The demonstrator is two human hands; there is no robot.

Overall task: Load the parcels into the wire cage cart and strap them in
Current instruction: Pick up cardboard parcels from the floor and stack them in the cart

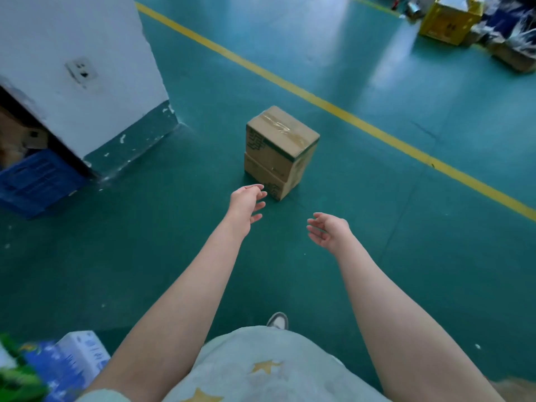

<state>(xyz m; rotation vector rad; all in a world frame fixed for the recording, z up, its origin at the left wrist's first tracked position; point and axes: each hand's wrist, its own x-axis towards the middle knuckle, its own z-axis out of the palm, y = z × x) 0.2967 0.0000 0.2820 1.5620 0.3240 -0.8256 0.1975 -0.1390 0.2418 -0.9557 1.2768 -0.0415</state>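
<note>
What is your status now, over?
Left hand and right hand open, held out. Stacked cardboard boxes on floor, not gripped. Nothing in the way.

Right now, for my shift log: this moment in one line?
phase: reach | left hand: open, near boxes | right hand: open, empty | boxes: two stacked, on floor

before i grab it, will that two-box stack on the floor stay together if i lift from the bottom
Probably stiff: the top box and bottom box look square and undented, the top one taped shut. The top box seems only to rest on the bottom box, slightly offset, so it may slide or tip if tilted.
</note>
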